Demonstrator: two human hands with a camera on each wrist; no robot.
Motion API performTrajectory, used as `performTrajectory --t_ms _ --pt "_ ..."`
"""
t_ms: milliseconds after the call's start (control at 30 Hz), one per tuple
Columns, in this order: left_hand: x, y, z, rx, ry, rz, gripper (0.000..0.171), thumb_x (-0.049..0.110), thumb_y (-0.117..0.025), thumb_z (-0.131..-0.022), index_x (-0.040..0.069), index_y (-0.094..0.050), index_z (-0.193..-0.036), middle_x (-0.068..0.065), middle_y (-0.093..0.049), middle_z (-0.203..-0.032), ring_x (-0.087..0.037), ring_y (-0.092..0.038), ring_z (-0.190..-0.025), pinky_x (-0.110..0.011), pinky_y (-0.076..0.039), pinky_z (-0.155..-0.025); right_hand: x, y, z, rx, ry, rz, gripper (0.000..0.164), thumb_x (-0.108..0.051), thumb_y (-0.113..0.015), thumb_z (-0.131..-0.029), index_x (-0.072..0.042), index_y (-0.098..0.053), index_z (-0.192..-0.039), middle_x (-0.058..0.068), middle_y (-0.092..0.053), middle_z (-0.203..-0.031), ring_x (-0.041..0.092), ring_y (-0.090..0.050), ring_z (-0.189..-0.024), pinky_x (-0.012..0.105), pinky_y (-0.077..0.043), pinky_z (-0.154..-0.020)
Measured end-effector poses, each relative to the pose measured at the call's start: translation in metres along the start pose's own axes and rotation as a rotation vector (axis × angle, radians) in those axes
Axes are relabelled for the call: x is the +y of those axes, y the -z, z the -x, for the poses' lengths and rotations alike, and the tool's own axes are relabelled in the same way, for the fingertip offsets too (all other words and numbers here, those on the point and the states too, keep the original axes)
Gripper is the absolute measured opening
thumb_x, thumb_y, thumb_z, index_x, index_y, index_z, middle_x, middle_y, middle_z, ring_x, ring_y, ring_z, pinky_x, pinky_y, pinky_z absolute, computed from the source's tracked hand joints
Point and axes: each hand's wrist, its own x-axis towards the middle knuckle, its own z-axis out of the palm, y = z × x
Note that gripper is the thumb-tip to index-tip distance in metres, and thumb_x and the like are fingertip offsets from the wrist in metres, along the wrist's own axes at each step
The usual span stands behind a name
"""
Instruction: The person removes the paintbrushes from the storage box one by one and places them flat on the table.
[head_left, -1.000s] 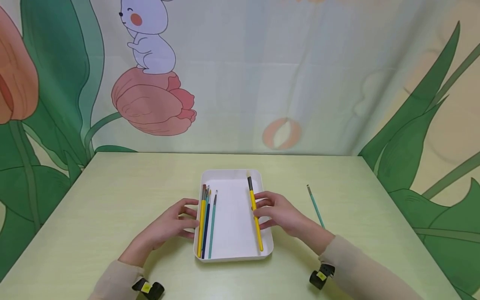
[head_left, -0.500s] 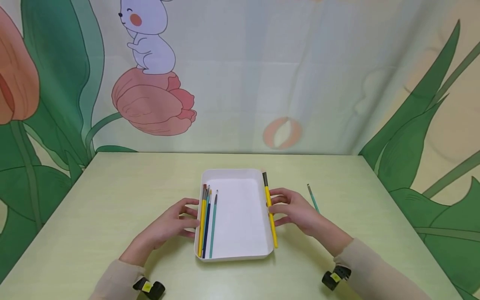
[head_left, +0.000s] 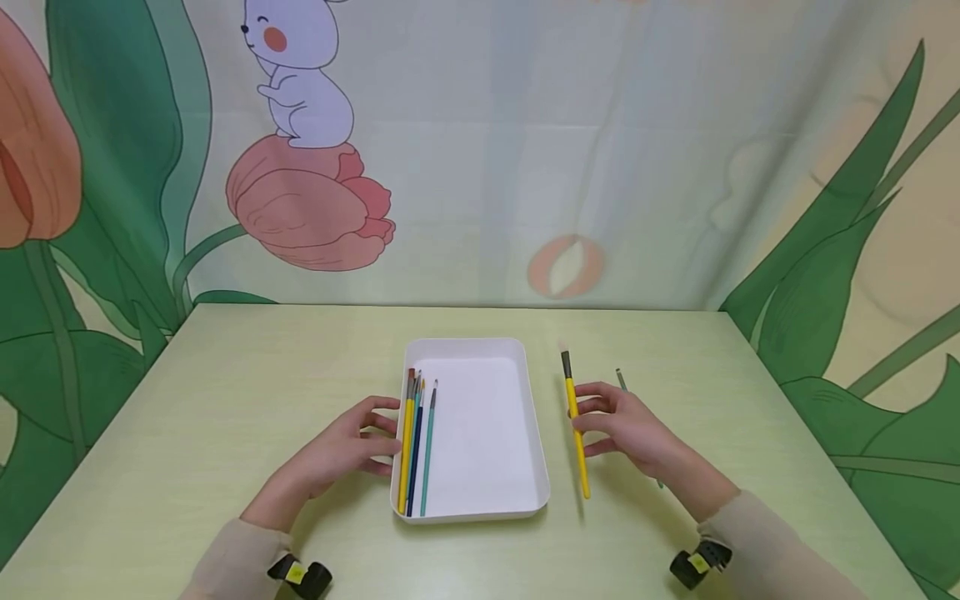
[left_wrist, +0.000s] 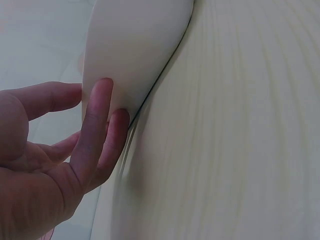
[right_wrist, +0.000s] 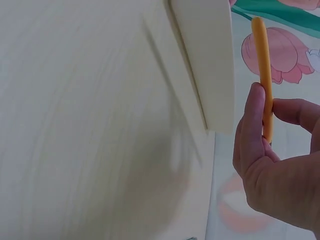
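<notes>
A yellow paintbrush (head_left: 581,463) with a dark ferrule and pale bristles is pinched between the thumb and fingers of my right hand (head_left: 624,427), to the right of the white tray (head_left: 487,442). Its bristles point away from me, and in the right wrist view its rounded handle end (right_wrist: 260,40) points up. My left hand (head_left: 352,443) touches the tray's left side; the left wrist view shows extended fingers (left_wrist: 95,120) against the outer wall (left_wrist: 132,45). Along that side inside lie several brushes, among them a yellow one (head_left: 406,454), a navy one (head_left: 415,467) and a teal one (head_left: 428,454).
Another teal brush (head_left: 621,379) lies on the table (head_left: 300,358) behind my right hand, partly hidden by it. A printed curtain (head_left: 465,167) with flowers and a white animal hangs beyond the table's back edge.
My right hand has carried the yellow paintbrush from over the tray's right side rightward, past the rim, to over the table. My left hand has stayed at the tray.
</notes>
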Motion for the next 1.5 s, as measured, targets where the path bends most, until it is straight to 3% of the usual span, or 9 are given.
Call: performTrajectory --t_ms 600,967,1500 --pt "0.001 0.002 0.001 -0.011 -0.003 0.009 0.063 0.009 -0.07 -0.097 0.005 -0.038 -0.151 -0.022 -0.051 -0.128 -0.031 -0.064 -0.101 -0.043 -0.062 -0.082 0.021 0.018 -0.002 0.067 -0.082 0.143 0.052 -0.002 -0.066 -0.095 0.005 -0.046 -0.143 0.02 -0.053 -0.121 0.027 -0.063 -0.089 0.042 -0.064 -0.071" --pt "-0.001 0.003 0.001 -0.018 -0.01 0.012 0.063 0.009 -0.07 -0.097 0.005 -0.038 -0.151 -0.022 -0.051 -0.128 -0.031 -0.065 -0.1 -0.043 -0.062 -0.082 0.022 0.023 -0.002 0.119 -0.117 0.254 0.05 0.001 -0.066 -0.093 0.005 -0.048 -0.139 0.019 -0.054 -0.113 0.026 -0.062 -0.082 0.039 -0.063 -0.063" --pt "-0.002 0.003 0.001 -0.019 -0.012 0.011 0.063 0.009 -0.07 -0.097 0.005 -0.038 -0.151 -0.022 -0.051 -0.128 -0.031 -0.064 -0.101 -0.043 -0.062 -0.082 0.025 0.031 -0.003 0.138 -0.092 0.417 0.046 0.003 -0.067 -0.089 0.009 -0.051 -0.132 0.017 -0.056 -0.102 0.024 -0.063 -0.073 0.038 -0.063 -0.06"
